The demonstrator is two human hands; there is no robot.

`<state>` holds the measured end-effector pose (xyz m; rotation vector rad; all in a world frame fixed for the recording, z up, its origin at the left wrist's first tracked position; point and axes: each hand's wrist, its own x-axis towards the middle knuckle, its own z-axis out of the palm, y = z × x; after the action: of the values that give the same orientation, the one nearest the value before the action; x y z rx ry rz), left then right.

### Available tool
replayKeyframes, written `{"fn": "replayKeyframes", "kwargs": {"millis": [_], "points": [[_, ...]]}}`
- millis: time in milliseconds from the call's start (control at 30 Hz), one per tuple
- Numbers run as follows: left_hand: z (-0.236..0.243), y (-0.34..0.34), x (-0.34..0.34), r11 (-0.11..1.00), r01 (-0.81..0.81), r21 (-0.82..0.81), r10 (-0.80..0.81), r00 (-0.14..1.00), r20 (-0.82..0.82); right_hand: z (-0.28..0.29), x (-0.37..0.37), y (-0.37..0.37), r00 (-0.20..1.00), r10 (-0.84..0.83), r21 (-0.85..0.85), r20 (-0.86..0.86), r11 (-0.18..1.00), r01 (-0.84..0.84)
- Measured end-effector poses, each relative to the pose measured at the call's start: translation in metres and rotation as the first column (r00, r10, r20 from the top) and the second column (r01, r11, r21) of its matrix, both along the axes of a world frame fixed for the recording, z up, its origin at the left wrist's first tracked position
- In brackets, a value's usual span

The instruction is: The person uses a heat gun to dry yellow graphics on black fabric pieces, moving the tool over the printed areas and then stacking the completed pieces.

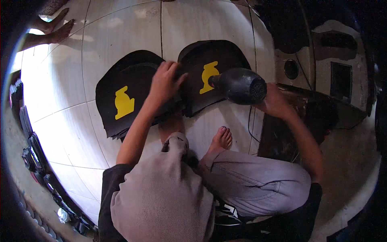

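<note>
My right hand (pixel 272 101) grips a black hair dryer (pixel 240 86), its nozzle over the yellow cut shape (pixel 205 84) on the right stack of dark curved sheets (pixel 193 56). My left hand (pixel 163 80) is at the upper right of the left stack (pixel 111 88), beside the gap between the stacks, fingers bent and thumb apart, with nothing visibly held. A second yellow shape (pixel 124 108) lies on that left stack. The dryer's cord hangs down behind my right hand.
Another person's bare feet (pixel 56 34) are at the upper left on the tiled floor (pixel 121 24). A worn speaker-like box (pixel 291 68) and equipment (pixel 340 80) stand at right. Piled dark items (pixel 30 157) line the left edge. My bare foot (pixel 221 141) is below the stacks.
</note>
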<state>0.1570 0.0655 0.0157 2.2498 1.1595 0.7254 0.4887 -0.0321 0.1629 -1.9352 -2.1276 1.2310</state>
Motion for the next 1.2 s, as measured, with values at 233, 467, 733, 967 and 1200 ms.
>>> {"fn": "replayKeyframes", "kwargs": {"millis": [233,467,733,967,1200], "points": [[-0.039,0.023,0.031,0.964,-0.056,-0.258,0.043,0.997,-0.059,0.000,0.001,-0.013,0.985,-0.156,-0.002,-0.079,0.988,0.157],[-0.038,0.028,0.030,0.955,0.048,-0.294,-0.049,0.999,0.004,0.004,0.010,-0.016,0.992,-0.104,0.001,-0.067,0.995,0.105],[-0.021,0.024,0.028,0.972,0.189,0.136,-0.161,0.968,-0.194,0.016,0.009,-0.012,0.980,-0.186,-0.075,0.073,0.979,0.191],[-0.004,0.011,0.050,0.969,0.080,-0.233,-0.028,0.976,0.218,0.011,-0.002,-0.010,0.971,-0.240,-0.027,0.002,0.970,0.240],[0.026,0.038,0.051,0.944,-0.085,-0.319,0.146,0.974,0.173,0.023,-0.011,-0.004,0.953,-0.281,0.138,-0.114,0.945,0.295]]}}
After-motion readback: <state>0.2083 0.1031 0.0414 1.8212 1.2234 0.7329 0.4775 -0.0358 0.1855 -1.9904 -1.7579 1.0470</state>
